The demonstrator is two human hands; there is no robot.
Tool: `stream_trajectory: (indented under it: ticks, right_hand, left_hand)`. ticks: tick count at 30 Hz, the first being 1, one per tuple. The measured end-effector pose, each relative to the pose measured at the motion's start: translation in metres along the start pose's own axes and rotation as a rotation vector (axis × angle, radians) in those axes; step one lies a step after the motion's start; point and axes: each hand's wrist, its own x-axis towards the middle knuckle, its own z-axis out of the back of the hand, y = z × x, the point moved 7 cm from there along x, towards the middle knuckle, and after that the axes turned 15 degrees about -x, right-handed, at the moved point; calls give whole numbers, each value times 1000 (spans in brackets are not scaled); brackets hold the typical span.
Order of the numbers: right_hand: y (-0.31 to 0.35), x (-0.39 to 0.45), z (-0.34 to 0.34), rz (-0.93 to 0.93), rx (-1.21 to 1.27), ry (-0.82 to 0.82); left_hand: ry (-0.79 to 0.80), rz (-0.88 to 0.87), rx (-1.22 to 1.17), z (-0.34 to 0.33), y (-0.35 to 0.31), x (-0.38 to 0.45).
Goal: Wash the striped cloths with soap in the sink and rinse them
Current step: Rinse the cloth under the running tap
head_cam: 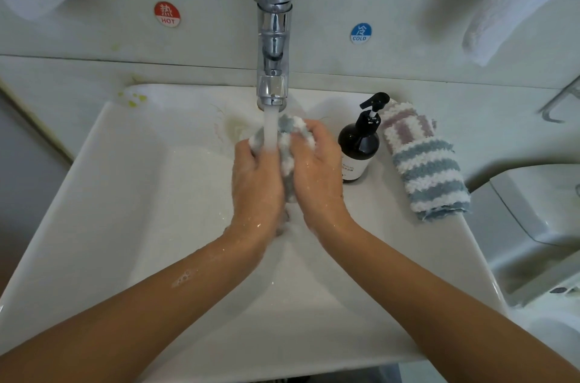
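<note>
Both hands are working a bunched striped cloth (290, 144) directly under the stream of water (270, 128) that is running from the chrome faucet (272, 37) into the white sink (125, 194). The left hand (254, 175) is wrapping its fingers (248, 147) around the near-left side of the wad, and the right hand (317, 169) is curling its fingers (310, 131) over the top right, so the cloth is being squeezed between the two palms with only its fluffy grey-and-white top and a dark wet tail below showing. Soaked like this, the cloth is probably behaving as a soft, heavy, shapeless lump: it is likely giving under any pressure, sagging where it is unsupported, and feeling slick wherever soap remains, so a full-palm grasp around the middle of the bundle looks safer than a fingertip pinch at an edge. Foam is clinging to the left forearm, which suggests soap is not fully rinsed out. Two more folded cloths (423, 163), one pink-striped and one blue-striped, are lying on the sink's right rim surface just beside the dark soap pump bottle (359, 147); they appear dry and fluffy, so they should be light and easy to lift by a folded edge.
</note>
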Motion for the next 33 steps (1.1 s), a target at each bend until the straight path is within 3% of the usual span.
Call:
stream_trajectory:
  ticks: [7,10,17,33]
  right_hand:
    - [-4,-7,-14,-99,-30,141]
    - [-6,-6,-19,-125,-80,186]
    - [1,-4,-11,-64,-71,85]
    - [2,-7,-11,-65,9,140]
  left_hand:
    - [-5,-72,-163,5,-9,2]
    - [-95,-44,-132,11,-4,3]
    - [-117,-25,-136,9,-6,5]
    - [-128,-63,-122,15,-14,16]
